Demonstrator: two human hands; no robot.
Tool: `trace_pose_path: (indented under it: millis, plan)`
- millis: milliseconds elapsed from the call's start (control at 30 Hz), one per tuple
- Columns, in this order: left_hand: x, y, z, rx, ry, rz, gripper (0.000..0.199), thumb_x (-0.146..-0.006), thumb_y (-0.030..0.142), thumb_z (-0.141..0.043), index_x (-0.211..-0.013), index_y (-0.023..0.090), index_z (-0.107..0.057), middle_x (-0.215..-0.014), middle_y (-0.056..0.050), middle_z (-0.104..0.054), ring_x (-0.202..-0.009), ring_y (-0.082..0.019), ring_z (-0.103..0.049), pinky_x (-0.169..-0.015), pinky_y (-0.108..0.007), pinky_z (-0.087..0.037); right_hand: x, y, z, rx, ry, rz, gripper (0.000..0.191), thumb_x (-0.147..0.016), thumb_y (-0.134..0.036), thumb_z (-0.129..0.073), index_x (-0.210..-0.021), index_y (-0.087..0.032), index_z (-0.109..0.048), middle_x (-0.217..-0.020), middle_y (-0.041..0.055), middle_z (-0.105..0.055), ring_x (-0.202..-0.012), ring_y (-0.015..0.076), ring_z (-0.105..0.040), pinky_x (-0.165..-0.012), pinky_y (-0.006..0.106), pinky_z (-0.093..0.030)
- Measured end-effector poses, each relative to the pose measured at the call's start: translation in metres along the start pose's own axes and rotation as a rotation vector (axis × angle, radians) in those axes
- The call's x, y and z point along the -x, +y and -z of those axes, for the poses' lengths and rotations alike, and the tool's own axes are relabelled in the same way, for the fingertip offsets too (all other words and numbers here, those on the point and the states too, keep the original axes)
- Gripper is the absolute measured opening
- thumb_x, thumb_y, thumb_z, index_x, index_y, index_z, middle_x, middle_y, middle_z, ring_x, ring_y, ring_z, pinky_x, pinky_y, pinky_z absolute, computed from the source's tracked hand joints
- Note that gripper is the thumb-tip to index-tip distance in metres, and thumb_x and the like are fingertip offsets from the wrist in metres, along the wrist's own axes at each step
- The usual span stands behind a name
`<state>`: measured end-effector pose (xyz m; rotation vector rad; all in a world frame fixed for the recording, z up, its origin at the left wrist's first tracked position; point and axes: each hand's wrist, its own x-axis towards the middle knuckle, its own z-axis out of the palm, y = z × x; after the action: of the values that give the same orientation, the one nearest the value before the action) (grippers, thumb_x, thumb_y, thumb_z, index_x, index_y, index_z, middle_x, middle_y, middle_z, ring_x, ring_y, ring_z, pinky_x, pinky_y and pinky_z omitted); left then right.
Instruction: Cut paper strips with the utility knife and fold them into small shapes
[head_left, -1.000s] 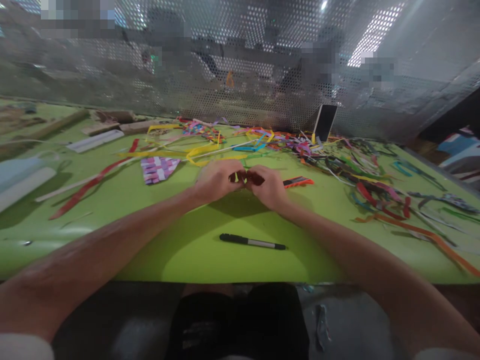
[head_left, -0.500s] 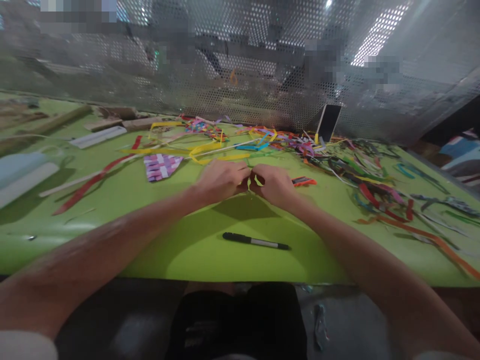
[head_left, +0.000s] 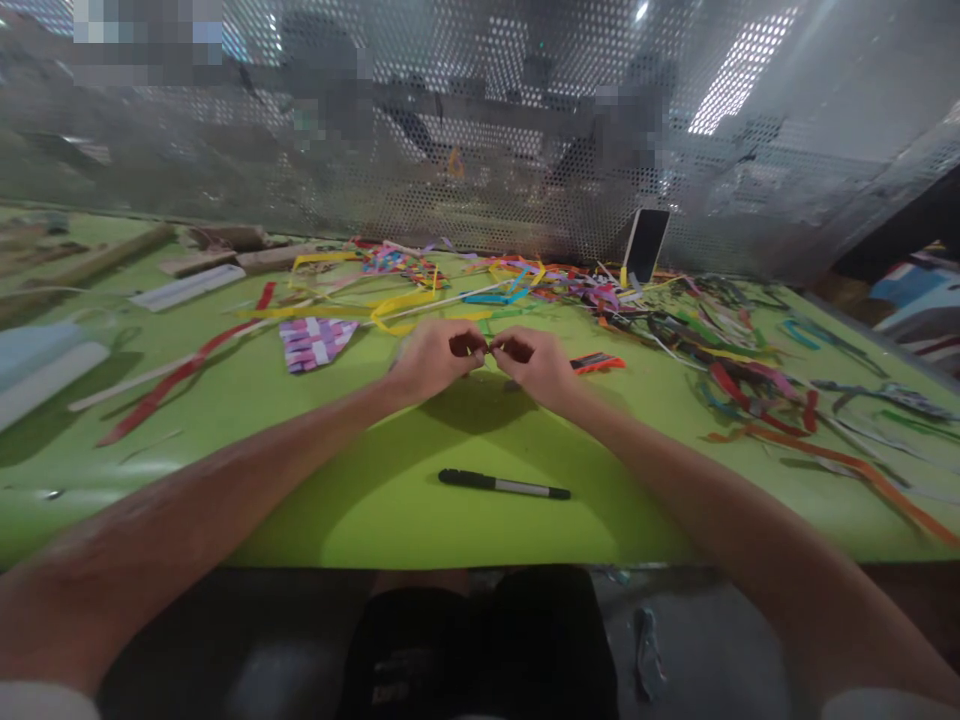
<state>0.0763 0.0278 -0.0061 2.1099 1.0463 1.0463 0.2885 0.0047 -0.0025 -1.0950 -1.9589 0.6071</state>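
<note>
My left hand (head_left: 441, 358) and my right hand (head_left: 531, 362) meet over the middle of the green table (head_left: 360, 510), fingertips pinched and nearly touching. Something tiny and dark seems to sit between them, too small to name. Just right of my right hand lies an orange-and-black utility knife (head_left: 598, 363), its near end partly covered by the hand. To the left of my left hand rests a woven piece of purple, pink and white strips (head_left: 318, 342). A black-and-grey marker pen (head_left: 504, 485) lies nearer to me, below both hands.
Tangled coloured strips (head_left: 757, 385) spread over the right side and back. A phone (head_left: 647, 245) stands upright at the back, before a perforated metal panel (head_left: 480, 130). A red strip (head_left: 187, 372), a white tray-like piece (head_left: 187, 287) and a blue-white object (head_left: 45, 360) lie left.
The fingers of both hands have turned and opened their curl slightly, with the fingertips still pinched close together. The view has shifted a little; the things on the table stay put.
</note>
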Motion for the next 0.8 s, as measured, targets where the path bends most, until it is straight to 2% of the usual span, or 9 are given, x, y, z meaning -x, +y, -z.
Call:
trace_pose_path:
  millis: [167,600,800]
  plan:
    - [0.001,0.0025,0.0003,0.045,-0.007,0.04,0.01,-0.085,0.024,-0.075,-0.089,0.016,-0.078,-0.07,-0.001,-0.075,-0.057,-0.012,-0.064,-0.06,-0.025,-0.049,0.0,-0.0001,-0.0017,-0.033,-0.007,-0.02,0.022,-0.092,-0.041,-0.067,-0.09,-0.02,-0.068,-0.071,-0.0005,-0.056,-0.068,0.0155,-0.046,-0.064,0.032,-0.037]
    - [-0.0007,0.0047,-0.001,0.053,-0.01,0.041,0.006,-0.076,0.022,-0.076,-0.078,0.017,-0.074,-0.067,0.001,-0.07,-0.06,-0.012,-0.059,-0.059,-0.024,-0.045,0.0009,-0.0052,-0.0011,-0.046,-0.005,-0.025,0.007,-0.087,-0.023,-0.067,-0.086,-0.021,-0.061,-0.077,0.0002,-0.06,-0.072,0.0151,-0.05,-0.071,0.032,-0.041]
    - [-0.0004,0.0012,-0.0008,0.07,-0.016,0.065,0.011,-0.081,0.027,-0.073,-0.085,0.017,-0.074,-0.068,0.0,-0.071,-0.059,-0.013,-0.063,-0.058,-0.024,-0.05,0.0002,-0.0025,-0.004,-0.069,-0.022,-0.034,0.014,-0.089,-0.033,-0.064,-0.089,-0.019,-0.067,-0.075,-0.0003,-0.062,-0.07,0.0149,-0.052,-0.068,0.03,-0.041]
